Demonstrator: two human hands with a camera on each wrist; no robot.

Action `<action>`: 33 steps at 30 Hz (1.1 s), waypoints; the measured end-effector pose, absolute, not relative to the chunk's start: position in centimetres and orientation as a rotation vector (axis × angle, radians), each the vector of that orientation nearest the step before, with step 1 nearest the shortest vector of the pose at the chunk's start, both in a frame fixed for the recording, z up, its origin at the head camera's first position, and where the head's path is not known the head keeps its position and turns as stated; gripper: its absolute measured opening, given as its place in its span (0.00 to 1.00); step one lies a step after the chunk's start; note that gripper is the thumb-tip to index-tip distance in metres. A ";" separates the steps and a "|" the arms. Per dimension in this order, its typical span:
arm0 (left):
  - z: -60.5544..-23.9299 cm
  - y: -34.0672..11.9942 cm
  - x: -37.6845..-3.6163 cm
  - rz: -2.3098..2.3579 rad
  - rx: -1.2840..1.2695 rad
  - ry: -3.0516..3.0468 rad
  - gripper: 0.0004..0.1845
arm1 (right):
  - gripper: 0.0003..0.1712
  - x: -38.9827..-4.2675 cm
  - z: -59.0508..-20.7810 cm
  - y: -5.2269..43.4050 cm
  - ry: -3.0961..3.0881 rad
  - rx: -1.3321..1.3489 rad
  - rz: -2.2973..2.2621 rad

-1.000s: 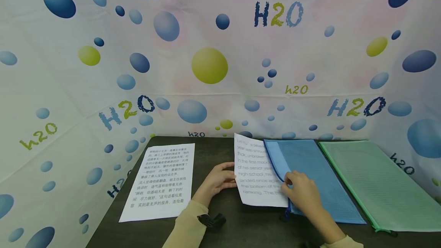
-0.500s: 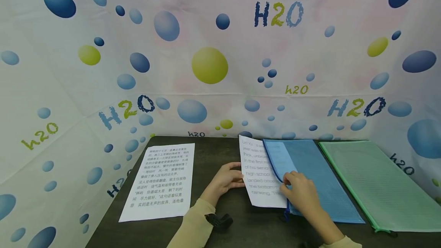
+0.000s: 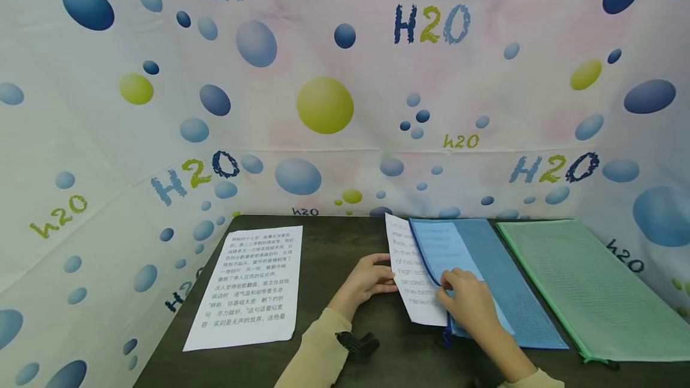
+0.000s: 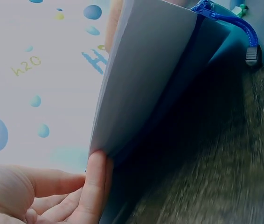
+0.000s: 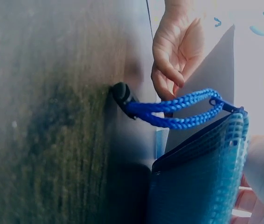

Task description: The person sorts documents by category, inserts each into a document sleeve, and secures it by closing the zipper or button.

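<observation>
My left hand (image 3: 368,280) pinches the left edge of a printed English sheet of paper (image 3: 409,292); thumb on one side and fingers behind show in the left wrist view. The sheet slants up from the table, its right part inside a blue mesh zipper pouch (image 3: 525,292) and showing pale through the upper layer. My right hand (image 3: 470,301) grips the open zipper edge of the pouch, lifting its upper layer. A blue braided pull cord (image 5: 174,112) with a dark end hangs at the pouch's near corner. The right fingertips are mostly hidden in the right wrist view.
Another printed sheet (image 3: 245,289), with Chinese text, lies flat on the left of the dark table (image 3: 329,238). A green mesh zipper pouch (image 3: 604,292) lies flat to the right of the blue one. A patterned cloth (image 3: 323,41) rises behind the table.
My left hand has moved right with the English sheet, and more of it now sits inside the blue pouch. The right hand has stayed nearly in place on the pouch's edge.
</observation>
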State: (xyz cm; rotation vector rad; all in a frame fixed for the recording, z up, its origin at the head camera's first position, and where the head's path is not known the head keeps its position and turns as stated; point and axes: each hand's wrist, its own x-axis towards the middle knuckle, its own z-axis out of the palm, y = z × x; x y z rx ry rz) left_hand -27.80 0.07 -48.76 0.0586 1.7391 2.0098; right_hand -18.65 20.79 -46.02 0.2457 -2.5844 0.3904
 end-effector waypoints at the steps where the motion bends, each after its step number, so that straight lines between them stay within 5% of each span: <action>1: -48.8 0.2 -27.8 2.011 0.055 1.735 0.31 | 0.12 -18.7 -46.1 20.8 -2.582 0.245 0.393; 33: -48.8 4.5 -28.8 1.953 0.051 1.758 0.29 | 0.14 -18.8 -46.3 20.9 -2.587 0.243 0.422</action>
